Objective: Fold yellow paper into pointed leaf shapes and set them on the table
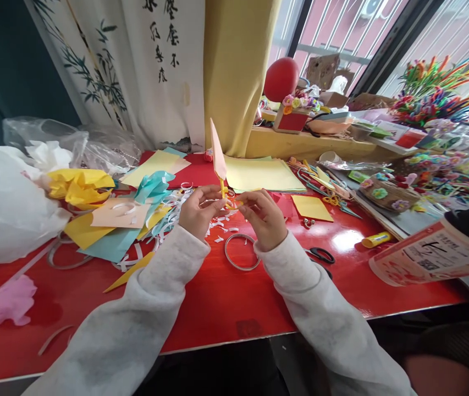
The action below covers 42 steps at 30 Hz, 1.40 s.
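My left hand [199,210] is closed, pinching the base of a folded pink paper piece [216,151] that stands upright, narrow and pointed at the top. Around that base is a thin yellow strip [233,206], running across towards the right. Thumb and fingers of my right hand [265,220] are closed on the strip's other end. Both hands are raised over the red table, close together. Below them lies a thin clear ring [242,269], perhaps a tape roll. White paper scraps [218,240] are scattered beneath my hands.
Black-handled scissors [321,254] lie right of my right forearm, partly hidden by it. Beyond are a yellow glue stick [376,240] and a large paper cup [428,253]. Coloured paper sheets [265,175] lie at the back. A white plastic bag [7,203] and crumpled paper fill the left.
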Available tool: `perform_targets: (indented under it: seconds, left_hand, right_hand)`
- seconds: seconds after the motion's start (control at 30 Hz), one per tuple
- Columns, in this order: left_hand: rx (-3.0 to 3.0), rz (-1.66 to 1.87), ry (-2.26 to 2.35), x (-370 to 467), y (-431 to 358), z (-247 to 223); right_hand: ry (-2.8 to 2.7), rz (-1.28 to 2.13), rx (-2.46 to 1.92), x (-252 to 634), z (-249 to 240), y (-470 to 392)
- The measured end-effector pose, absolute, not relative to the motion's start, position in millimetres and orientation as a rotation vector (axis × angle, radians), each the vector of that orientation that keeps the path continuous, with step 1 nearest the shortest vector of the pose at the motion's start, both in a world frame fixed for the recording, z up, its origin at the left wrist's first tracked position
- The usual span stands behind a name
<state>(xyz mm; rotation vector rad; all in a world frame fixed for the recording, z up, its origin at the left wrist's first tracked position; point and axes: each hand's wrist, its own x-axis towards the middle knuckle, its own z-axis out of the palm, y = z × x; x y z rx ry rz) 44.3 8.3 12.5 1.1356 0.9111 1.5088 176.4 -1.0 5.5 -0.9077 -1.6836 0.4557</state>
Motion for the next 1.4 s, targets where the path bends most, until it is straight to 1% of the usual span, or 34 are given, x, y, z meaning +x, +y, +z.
perform_targets:
  seconds: [0.23, 0.43, 0.6, 0.83, 1.03, 1.4]
  left_hand:
    - [1.213, 1.456, 0.941, 43.5, 7.4, 14.2]
    - [1.259, 1.365, 0.921, 42.8, 9.1, 11.1]
    - [1.308, 1.363, 0.921, 43.0, 7.7, 11.5]
    - [1.516, 1.303, 0.969, 43.4, 11.5, 4.5]
    - [1.568, 1.322, 0.968, 43.7, 16.9, -7.7]
    - [1.391, 1.307, 0.886, 42.3, 16.1, -0.2]
  right_hand:
    - [-1.697, 0.559, -0.931, 175.9, 5.9, -1.2]
    - [-1.699, 0.547, -1.0, 178.7, 2.5, 0.8]
    - [-1.723, 0.558, -1.025, 179.8, -1.4, 4.7]
    - [-1.684, 0.594, -1.014, 180.4, -2.6, 5.0]
    - [-1.69, 0.562, -1.039, 179.4, -1.9, 3.8]
    - [-1.704, 0.402, -1.126, 175.5, 2.2, -0.4]
